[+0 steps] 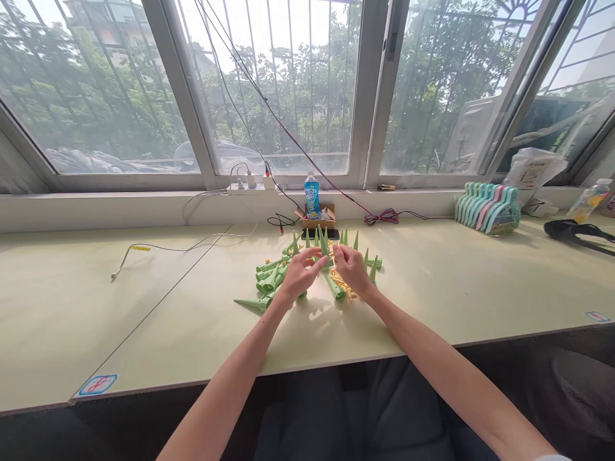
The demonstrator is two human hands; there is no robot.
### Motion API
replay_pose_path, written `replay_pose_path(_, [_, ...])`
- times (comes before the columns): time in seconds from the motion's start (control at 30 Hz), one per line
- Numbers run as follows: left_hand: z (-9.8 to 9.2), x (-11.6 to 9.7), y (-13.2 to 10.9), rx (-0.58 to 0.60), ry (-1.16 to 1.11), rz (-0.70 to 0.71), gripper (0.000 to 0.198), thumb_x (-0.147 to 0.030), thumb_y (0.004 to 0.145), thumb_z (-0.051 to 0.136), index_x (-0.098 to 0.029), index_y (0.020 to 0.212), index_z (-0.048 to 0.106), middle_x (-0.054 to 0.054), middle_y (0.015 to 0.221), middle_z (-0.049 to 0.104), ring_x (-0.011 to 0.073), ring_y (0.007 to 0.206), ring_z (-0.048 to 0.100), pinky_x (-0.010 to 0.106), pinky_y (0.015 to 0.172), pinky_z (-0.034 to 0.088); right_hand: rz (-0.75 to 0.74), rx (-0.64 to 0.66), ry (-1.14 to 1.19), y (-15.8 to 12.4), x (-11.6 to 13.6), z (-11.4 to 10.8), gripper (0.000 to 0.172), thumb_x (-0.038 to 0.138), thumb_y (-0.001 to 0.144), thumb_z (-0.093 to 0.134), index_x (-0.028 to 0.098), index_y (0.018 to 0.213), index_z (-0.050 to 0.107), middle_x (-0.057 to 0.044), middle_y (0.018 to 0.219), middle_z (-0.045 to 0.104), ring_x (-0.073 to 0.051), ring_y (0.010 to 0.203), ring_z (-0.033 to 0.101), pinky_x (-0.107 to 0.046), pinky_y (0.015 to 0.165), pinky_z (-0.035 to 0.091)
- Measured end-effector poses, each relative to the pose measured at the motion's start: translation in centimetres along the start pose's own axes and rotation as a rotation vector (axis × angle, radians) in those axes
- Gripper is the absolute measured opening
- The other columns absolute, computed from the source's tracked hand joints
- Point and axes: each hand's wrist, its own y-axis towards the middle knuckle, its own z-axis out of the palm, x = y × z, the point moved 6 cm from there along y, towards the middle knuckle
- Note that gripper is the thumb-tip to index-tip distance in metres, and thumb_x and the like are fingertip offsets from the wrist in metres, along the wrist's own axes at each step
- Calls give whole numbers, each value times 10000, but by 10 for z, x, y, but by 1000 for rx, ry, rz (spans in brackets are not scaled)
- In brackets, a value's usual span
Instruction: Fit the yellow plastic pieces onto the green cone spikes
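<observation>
My left hand [298, 274] and my right hand [352, 267] are raised close together above a heap of green cone-shaped plastic spikes [269, 276] on a pale green table [158, 333]. Some spikes lie flat at the left; others stand upright [356, 241] behind my hands. Both hands have fingers curled in a pinch around a green spike [325, 251] between them. A small pile of yellow pieces [342, 282] lies under my right hand.
A blue-labelled bottle [312, 196] stands in front of a small cardboard box [319, 221] at the window ledge. Cables [384, 216] and a power strip [250, 186] run along the sill. Stacked pastel hangers [487, 208] sit at the right, a black strap [576, 232] beyond.
</observation>
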Motion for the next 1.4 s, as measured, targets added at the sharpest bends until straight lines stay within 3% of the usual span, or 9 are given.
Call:
replay_pose_path(0.3, [0,3,3,-15,62,117,368,-435,779,676,-191,1055,681,101,1107,624,111,663,578,199,475,465,14,-23,-4,1,-2,-1,451,448,950,398,215,569,327,36,500,361,-109,470,359,-262,486,298])
replay_pose_path(0.5, [-1,9,5,-65,106,166,374,-438,798,656,-210,1094,672,82,1055,608,111,665,560,218,529,488,17,-47,6,0,-2,-2,467,494,951,405,216,584,326,37,500,373,-111,475,365,-257,483,302])
replay_pose_path(0.63, [-1,9,5,-67,100,122,436,-520,839,591,-211,1145,631,71,999,616,92,572,539,203,458,424,23,-52,5,0,-1,-3,467,522,954,405,217,604,357,40,492,377,-113,473,365,-256,485,304])
replay_pose_path(0.87, [-1,13,6,-49,-54,-47,586,-679,890,361,-158,1046,577,34,713,606,96,428,481,206,347,331,-5,-20,44,-1,2,-1,451,555,949,407,208,662,431,27,571,446,-105,479,397,-250,478,313])
replay_pose_path(1.1, [3,16,5,32,-167,-152,532,-688,851,455,-171,918,561,11,662,593,80,403,480,196,354,299,-51,84,9,-3,6,6,437,550,953,403,205,695,473,9,639,506,-106,499,424,-255,505,337])
replay_pose_path(1.4, [5,10,2,52,-254,-176,485,-604,797,612,-164,1000,590,5,674,566,69,436,452,184,359,320,-41,84,2,-3,3,6,435,547,953,398,206,690,458,14,628,501,-104,492,413,-253,504,328])
